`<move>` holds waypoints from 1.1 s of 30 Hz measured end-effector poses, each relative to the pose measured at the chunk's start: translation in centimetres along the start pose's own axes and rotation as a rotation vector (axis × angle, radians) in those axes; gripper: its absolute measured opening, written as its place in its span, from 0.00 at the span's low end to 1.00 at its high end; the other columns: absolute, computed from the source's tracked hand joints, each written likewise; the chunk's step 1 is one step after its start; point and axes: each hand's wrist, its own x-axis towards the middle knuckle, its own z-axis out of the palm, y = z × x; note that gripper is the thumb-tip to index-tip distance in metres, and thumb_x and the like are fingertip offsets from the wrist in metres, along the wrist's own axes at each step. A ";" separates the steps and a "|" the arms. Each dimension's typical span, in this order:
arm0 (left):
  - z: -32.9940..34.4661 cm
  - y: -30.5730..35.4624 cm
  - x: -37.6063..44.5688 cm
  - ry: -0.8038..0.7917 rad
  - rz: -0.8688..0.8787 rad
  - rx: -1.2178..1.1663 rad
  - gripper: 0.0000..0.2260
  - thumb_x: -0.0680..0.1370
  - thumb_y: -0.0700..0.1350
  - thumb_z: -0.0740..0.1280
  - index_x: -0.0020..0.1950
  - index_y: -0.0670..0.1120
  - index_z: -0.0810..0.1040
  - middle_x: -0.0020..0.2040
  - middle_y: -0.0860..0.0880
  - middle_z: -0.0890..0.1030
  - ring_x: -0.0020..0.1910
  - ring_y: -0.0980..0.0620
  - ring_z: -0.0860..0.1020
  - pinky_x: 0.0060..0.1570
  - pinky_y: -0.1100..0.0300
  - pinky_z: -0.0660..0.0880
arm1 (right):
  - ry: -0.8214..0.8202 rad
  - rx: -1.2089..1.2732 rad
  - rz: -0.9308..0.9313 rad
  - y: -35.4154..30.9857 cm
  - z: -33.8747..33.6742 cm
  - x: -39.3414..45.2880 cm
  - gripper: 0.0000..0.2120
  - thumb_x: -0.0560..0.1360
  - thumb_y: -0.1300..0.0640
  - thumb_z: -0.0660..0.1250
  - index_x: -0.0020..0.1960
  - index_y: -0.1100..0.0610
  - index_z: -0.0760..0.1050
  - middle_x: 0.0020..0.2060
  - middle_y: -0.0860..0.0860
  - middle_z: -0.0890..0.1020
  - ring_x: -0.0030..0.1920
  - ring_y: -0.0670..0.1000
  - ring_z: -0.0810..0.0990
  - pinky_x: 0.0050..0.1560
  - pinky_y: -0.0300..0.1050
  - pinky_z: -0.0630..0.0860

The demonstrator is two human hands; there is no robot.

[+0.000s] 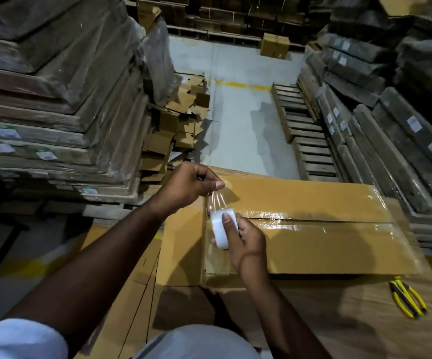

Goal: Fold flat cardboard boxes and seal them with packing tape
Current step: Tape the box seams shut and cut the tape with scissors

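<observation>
The right hand (246, 242) grips the tape roll (222, 226), thumb across its face, evidently to steady it while tape pays out. Up and to the left of it, the left hand (191, 187) pinches the free clear strip (216, 200), held taut between the hands, probably to lay over the box's end. The cardboard box (313, 229) lies directly beneath both hands, flaps closed, centre seam already taped; contents cannot be seen. Yellow pliers (406, 299) rest well right of the right hand.
</observation>
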 end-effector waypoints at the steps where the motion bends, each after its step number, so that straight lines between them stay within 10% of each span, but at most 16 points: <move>1: -0.3 0.0 0.8 0.005 0.013 0.008 0.02 0.76 0.40 0.77 0.44 0.44 0.86 0.40 0.44 0.86 0.35 0.56 0.81 0.35 0.62 0.77 | 0.000 0.072 0.045 -0.1 0.2 0.4 0.22 0.80 0.37 0.67 0.50 0.56 0.85 0.39 0.55 0.88 0.39 0.55 0.88 0.42 0.50 0.83; 22: -1.8 -6.9 14.4 -0.001 -0.236 0.133 0.06 0.78 0.42 0.76 0.49 0.38 0.86 0.47 0.38 0.86 0.45 0.45 0.84 0.54 0.44 0.83 | -0.164 0.258 0.139 0.1 0.3 -2.5 0.15 0.82 0.49 0.68 0.61 0.59 0.80 0.41 0.61 0.88 0.43 0.61 0.88 0.48 0.53 0.83; 33: -0.3 -10.5 15.8 -0.056 -0.361 0.133 0.08 0.76 0.38 0.77 0.50 0.33 0.85 0.41 0.42 0.84 0.37 0.52 0.81 0.35 0.64 0.79 | -0.135 0.346 0.211 -0.2 0.8 -1.3 0.11 0.82 0.58 0.68 0.57 0.66 0.80 0.37 0.62 0.87 0.35 0.54 0.86 0.40 0.41 0.81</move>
